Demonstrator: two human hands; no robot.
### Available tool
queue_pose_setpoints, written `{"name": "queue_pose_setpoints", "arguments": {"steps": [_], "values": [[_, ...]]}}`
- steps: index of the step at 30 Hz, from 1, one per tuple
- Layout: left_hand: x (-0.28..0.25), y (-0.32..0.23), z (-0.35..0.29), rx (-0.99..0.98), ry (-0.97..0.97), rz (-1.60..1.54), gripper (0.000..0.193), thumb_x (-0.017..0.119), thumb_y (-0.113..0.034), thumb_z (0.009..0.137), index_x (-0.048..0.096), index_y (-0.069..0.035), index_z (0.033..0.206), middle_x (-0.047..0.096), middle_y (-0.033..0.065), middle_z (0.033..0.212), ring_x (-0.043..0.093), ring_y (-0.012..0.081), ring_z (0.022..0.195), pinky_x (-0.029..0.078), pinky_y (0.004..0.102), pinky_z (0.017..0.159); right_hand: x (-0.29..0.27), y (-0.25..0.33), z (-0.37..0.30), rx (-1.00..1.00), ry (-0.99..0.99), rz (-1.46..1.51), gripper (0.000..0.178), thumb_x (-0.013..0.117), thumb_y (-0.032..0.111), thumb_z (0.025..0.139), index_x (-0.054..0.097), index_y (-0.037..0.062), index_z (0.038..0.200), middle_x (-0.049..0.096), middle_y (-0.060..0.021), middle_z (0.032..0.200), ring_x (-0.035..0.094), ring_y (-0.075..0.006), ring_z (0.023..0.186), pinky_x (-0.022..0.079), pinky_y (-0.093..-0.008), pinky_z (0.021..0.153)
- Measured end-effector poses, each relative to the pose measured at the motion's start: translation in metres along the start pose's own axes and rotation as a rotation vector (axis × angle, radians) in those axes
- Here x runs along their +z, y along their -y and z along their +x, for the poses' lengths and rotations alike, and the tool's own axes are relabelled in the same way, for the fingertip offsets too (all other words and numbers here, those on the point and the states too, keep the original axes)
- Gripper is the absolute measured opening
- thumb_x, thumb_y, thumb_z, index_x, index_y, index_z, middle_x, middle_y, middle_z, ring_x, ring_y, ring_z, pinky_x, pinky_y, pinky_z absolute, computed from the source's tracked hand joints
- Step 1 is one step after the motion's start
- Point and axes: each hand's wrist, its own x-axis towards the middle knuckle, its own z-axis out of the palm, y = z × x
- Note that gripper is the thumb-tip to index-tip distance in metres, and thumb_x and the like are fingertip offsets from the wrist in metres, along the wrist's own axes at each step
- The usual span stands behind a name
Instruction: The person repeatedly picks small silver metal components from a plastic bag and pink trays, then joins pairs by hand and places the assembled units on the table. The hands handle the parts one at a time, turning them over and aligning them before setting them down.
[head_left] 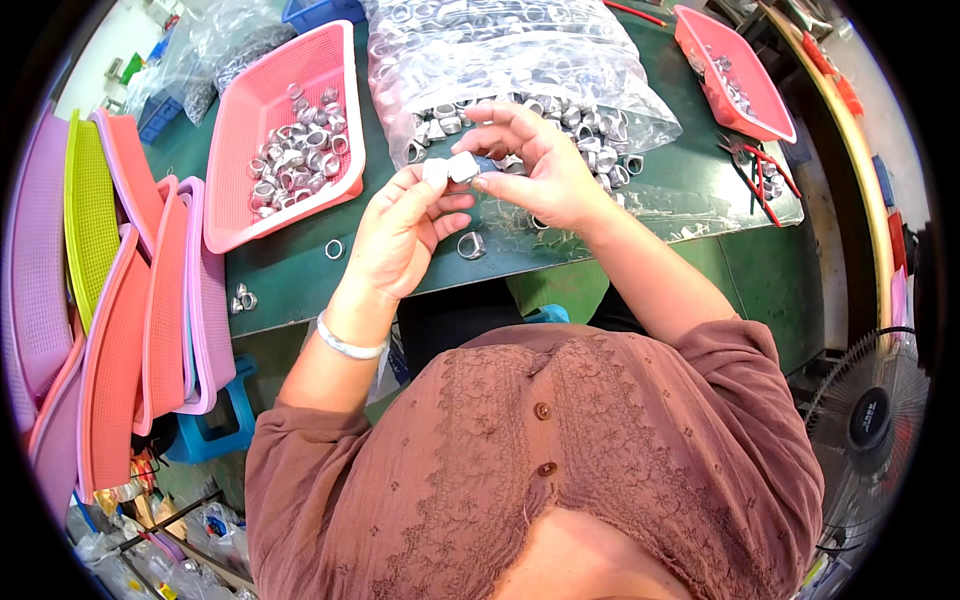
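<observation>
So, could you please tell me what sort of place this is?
Probably a small workshop bench for sorting or assembling metal parts: a clear bag of metal rings, a pink tray holding more, and stacked baskets beside the green table.

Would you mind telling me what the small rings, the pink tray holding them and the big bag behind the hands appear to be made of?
The rings look like bare metal: silvery grey with bright glints. The pink tray seems moulded plastic, matte, with a fine mesh pattern. The bag is likely thin clear plastic film, crinkled and shiny, with rings visible through it.
</observation>
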Motion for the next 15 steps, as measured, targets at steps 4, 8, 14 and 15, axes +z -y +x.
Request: {"name": "queue_pose_setpoints", "arguments": {"steps": [4,8,14,15], "values": [[0.006,0.005,0.000,-0.007,-0.057,0.015,0.016,0.057,-0.012,0.086,0.055,-0.006,0.100,0.062,0.0053,0.092,0.059,0.0150,0.082,0.048,0.0261,0.069,0.003,0.006,-0.004,-0.092,-0.007,-0.159,0.056,0.063,-0.002,0.071,0.042,0.0042,0.124,0.058,-0.0079,0.106,0.053,-0.0135,0.096,0.041,-0.0291,0.084],[0.002,0.002,0.001,0.059,-0.049,0.002,0.015,0.059,-0.009,0.083,0.058,-0.005,0.098,0.062,0.0048,0.091,0.059,0.0137,0.079,0.048,0.0246,0.066,0.003,0.009,-0.004,-0.136,0.008,-0.229,0.055,0.063,0.001,0.072,0.045,0.0054,0.123,0.057,-0.0056,0.108,0.053,-0.0131,0.091,0.041,-0.0286,0.082],[-0.031,-0.076,0.006,0.697,-0.378,0.767,0.013,0.062,-0.005,0.080,0.060,0.000,0.092,0.062,0.0047,0.084,0.054,0.0053,0.073,0.044,0.0202,0.064,-0.028,-0.002,0.003,-0.146,-0.152,-0.720,0.033,0.061,0.007,0.075,0.057,0.0065,0.107,0.058,-0.0081,0.100,0.054,-0.0203,0.090,0.042,-0.0308,0.080],[-0.039,-0.093,0.003,0.673,-0.546,1.141,0.018,0.061,-0.012,0.083,0.060,0.002,0.093,0.061,0.0040,0.081,0.054,0.0070,0.071,0.044,0.0219,0.065,-0.030,-0.007,0.004,-0.154,-0.146,-0.819,0.030,0.061,0.007,0.075,0.058,0.0062,0.104,0.058,-0.0090,0.098,0.054,-0.0221,0.091,0.042,-0.0320,0.080]]}}
